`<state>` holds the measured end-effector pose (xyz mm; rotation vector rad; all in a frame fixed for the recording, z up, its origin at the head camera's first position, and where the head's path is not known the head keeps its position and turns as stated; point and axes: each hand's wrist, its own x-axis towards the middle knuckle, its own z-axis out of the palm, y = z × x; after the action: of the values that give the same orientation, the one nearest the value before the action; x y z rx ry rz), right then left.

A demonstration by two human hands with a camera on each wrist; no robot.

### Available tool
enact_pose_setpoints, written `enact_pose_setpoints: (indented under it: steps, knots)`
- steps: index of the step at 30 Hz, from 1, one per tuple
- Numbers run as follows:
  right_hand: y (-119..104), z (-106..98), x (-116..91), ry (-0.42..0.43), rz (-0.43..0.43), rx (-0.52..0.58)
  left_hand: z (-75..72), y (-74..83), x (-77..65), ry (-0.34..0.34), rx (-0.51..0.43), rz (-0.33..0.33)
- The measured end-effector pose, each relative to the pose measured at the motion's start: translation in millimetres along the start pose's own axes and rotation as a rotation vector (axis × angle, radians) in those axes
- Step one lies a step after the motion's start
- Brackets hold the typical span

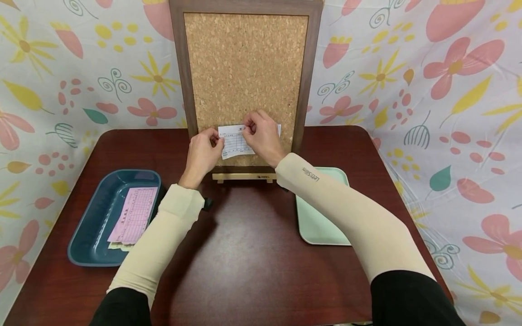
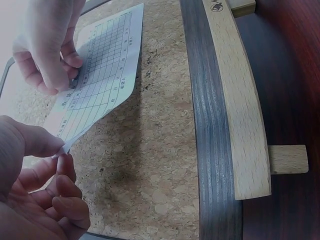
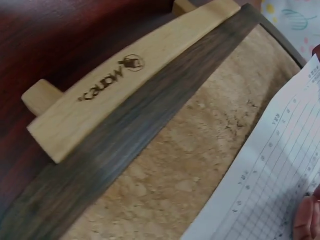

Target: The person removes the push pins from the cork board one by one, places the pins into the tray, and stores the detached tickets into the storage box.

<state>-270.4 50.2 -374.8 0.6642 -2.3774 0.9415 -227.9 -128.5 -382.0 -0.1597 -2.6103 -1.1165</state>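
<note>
A white printed form (image 1: 233,144) lies against the lower part of a framed corkboard (image 1: 248,68). My left hand (image 1: 203,153) pinches the form's left edge between thumb and forefinger; in the left wrist view that corner lifts off the cork. Over the upper middle of the form, my right hand (image 1: 264,138) has its thumb and fingertips drawn together. A small dark pin-like thing (image 2: 74,81) shows between them at the paper, mostly hidden by the fingers. The right wrist view shows the form's lower edge (image 3: 235,187) standing away from the board.
A wooden stand (image 1: 240,176) holds the corkboard upright on the dark red table (image 1: 253,253). At left, a blue tray (image 1: 91,226) contains pink printed forms (image 1: 134,213) over pale paper. A mint green tray (image 1: 318,226) lies at right, partly under my right forearm. Patterned cloth hangs behind.
</note>
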Motion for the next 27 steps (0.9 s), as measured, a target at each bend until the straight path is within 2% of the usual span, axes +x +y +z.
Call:
enact_pose_setpoints:
  steps: [9,13,20,27]
  knots:
    - [9.5,-7.3,-6.8,0.045,-0.118,0.090,-2.4,0.7,0.6,0.013,0.004,-0.024]
    - [11.8,-14.5,-11.9,0.040,-0.127,0.117,-3.6,-1.4,0.5,0.016,0.005,-0.032]
    - [18.1,-26.9,-22.5,0.055,-0.134,0.099,-9.1,-3.4,-6.5,0.014,-0.006,-0.045]
    - [18.9,-37.3,-33.0,0.075,-0.150,0.100,-19.1,-3.8,-18.8,0.052,-0.015,-0.010]
